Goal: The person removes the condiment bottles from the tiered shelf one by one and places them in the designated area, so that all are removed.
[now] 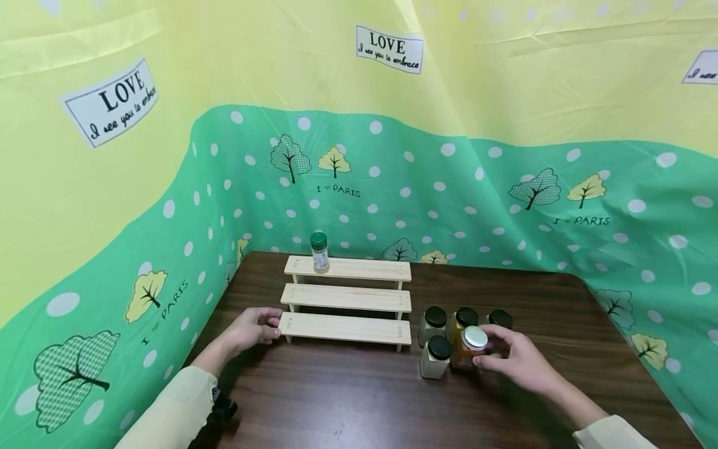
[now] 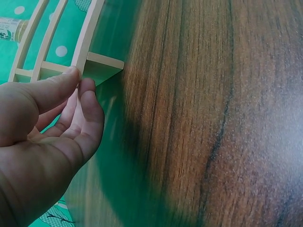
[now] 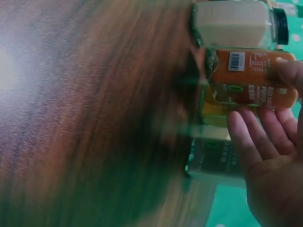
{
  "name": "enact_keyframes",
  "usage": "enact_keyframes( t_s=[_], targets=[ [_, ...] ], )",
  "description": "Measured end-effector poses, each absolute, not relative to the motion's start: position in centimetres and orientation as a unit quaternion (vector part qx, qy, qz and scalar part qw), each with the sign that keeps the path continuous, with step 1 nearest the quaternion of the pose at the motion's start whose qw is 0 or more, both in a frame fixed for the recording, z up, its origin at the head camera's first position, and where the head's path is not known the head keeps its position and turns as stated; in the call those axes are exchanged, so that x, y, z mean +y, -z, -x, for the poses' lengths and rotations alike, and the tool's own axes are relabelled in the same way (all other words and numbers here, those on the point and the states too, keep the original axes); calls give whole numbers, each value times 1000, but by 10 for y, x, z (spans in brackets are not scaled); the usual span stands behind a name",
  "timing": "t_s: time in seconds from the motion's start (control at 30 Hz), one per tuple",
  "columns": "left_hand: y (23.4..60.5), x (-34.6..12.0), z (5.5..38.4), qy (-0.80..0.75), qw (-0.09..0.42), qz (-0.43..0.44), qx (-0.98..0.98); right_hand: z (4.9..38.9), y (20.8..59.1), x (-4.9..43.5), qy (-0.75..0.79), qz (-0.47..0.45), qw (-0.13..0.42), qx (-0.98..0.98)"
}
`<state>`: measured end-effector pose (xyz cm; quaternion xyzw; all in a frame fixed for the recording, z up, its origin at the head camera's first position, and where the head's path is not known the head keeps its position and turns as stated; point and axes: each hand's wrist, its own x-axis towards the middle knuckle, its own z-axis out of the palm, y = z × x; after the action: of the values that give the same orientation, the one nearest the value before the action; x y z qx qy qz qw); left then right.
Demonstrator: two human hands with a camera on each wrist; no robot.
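With thumb and fingertips, my left hand [image 1: 250, 329] pinches the left end of the lowest tier of a pale wooden three-step rack [image 1: 344, 328]; the left wrist view shows the thumb on its edge. My right hand [image 1: 520, 363] holds a spice jar [image 3: 255, 78] of orange-red powder between thumb and fingers. It has a white lid, and its label reads partly "pepper". Close around it are black-lidded jars: a pale one [image 1: 434, 362] beside it, another pale one [image 1: 432, 324] behind, a yellow one [image 1: 461, 318], and one partly hidden by the hand [image 1: 499, 318].
A green-lidded shaker [image 1: 320, 252] stands on the rack's top tier, toward the left. The dark wood table [image 1: 348, 399] meets a green and yellow printed cloth [image 1: 392, 206] at the back and sides. A small black object [image 1: 224, 406] is by the left sleeve.
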<state>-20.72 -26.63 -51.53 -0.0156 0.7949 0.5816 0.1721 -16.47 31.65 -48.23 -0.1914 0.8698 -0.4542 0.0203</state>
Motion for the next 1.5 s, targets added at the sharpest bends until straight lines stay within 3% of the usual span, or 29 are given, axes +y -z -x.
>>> enact_keyframes(
  t_s=[0.33, 1.03, 1.5],
  targets=[
    [515, -266, 207, -580, 170, 15, 796, 161, 491, 314, 466, 174, 57, 866],
    [517, -267, 206, -586, 174, 5, 791, 160, 491, 317, 444, 226, 57, 865],
    [516, -268, 207, -596, 173, 9, 784, 168, 447, 315, 374, 254, -25, 892]
  ],
)
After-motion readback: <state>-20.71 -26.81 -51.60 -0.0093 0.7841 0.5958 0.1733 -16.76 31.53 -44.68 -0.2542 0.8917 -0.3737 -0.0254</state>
